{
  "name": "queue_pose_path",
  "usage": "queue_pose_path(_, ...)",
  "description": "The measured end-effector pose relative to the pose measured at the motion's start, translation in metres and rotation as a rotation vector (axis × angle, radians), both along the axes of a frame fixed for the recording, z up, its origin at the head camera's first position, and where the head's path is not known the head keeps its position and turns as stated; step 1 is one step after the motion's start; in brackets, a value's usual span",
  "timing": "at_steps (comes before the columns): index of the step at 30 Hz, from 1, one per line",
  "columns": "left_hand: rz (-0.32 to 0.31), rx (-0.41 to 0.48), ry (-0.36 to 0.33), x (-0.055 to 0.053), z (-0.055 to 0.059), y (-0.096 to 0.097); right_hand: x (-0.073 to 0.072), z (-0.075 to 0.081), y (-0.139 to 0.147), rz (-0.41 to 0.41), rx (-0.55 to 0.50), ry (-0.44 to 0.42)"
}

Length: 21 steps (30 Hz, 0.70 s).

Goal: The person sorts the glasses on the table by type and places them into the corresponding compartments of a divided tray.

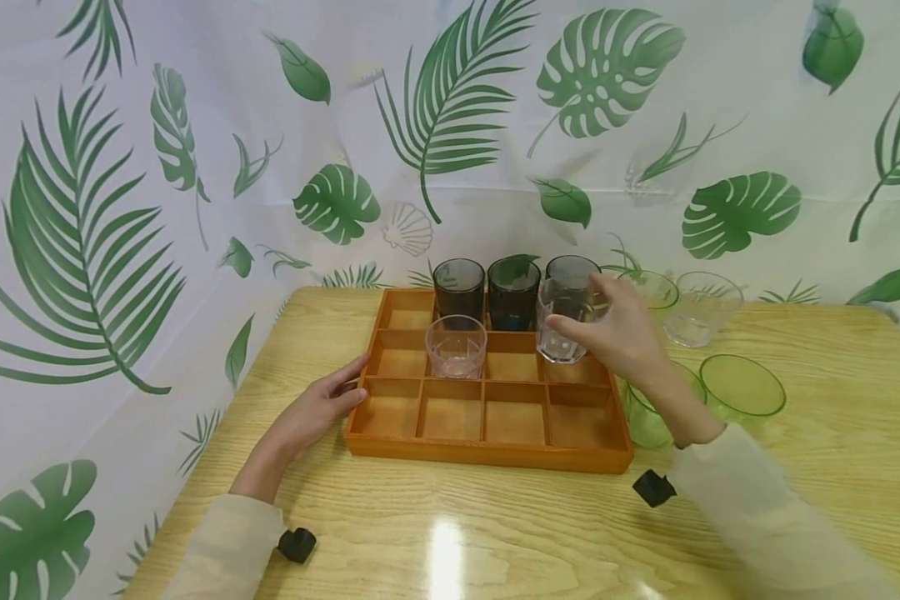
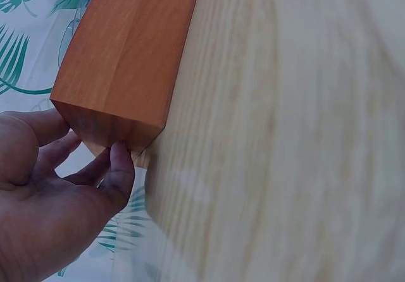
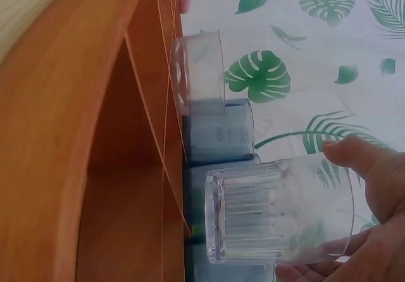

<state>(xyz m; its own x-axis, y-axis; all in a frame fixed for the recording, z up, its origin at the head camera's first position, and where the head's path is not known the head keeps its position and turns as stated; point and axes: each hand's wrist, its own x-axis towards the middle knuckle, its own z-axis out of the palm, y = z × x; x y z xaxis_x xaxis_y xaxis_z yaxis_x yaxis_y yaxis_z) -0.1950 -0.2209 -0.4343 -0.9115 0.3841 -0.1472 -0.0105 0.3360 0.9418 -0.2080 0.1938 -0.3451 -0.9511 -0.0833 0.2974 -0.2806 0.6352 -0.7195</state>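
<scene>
A wooden tray (image 1: 487,454) with several compartments lies on the table. My left hand (image 1: 330,404) grips the tray's left side, its thumb and fingers against the end wall (image 2: 111,127). My right hand (image 1: 622,329) holds a clear glass tumbler (image 3: 285,212) near its rim, between thumb and fingers. The tumbler's base hangs over the middle row at the right end, above the dividers in the right wrist view. Dark grey glasses (image 1: 459,292) stand in the back row, the rightmost partly hidden by the held tumbler. A pinkish clear glass (image 1: 456,348) sits in the middle row, second column.
To the right of the tray stand several green glasses (image 1: 742,387) and one clear glass (image 1: 701,312). My right forearm passes over the tray's right edge and hides part of a green glass (image 1: 648,421). A leaf-patterned cloth (image 1: 487,183) hangs behind the table.
</scene>
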Motion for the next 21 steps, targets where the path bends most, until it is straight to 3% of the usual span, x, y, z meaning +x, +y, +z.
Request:
queue_pose_path(13, 0.011, -0.012, -0.007, 0.0, 0.0, 0.0, -0.003, -0.005, -0.04, 0.033, -0.022, -0.06)
queue_pose_path(21, 0.009, -0.026, 0.003, 0.0, 0.001, 0.0, -0.004, -0.008, -0.049, 0.019, 0.001, -0.108)
